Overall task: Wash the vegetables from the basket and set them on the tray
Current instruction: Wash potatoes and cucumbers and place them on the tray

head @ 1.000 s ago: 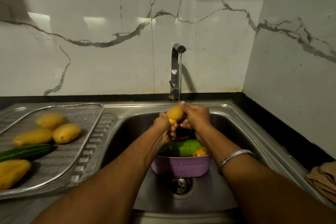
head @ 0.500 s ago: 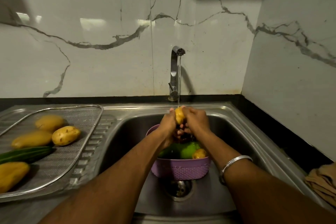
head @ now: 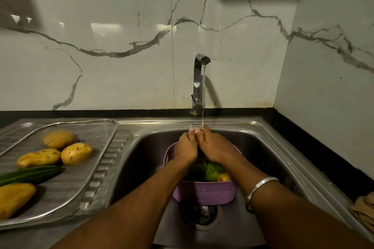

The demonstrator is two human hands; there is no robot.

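Cupping something unseen under the tap's stream (head: 203, 95) at frame centre, the left hand (head: 186, 147) and right hand (head: 215, 146) press together; what they grasp I cannot tell. Wet, firm vegetables would likely slip, so wrap the middle. The purple basket (head: 204, 192) sits below; the tray (head: 97, 159) lies lower left.

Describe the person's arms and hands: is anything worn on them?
Both forearms are bare, with no sleeves in view. The right wrist carries a thin silver bracelet. The left hand and right hand wear no gloves, and no rings can be made out.
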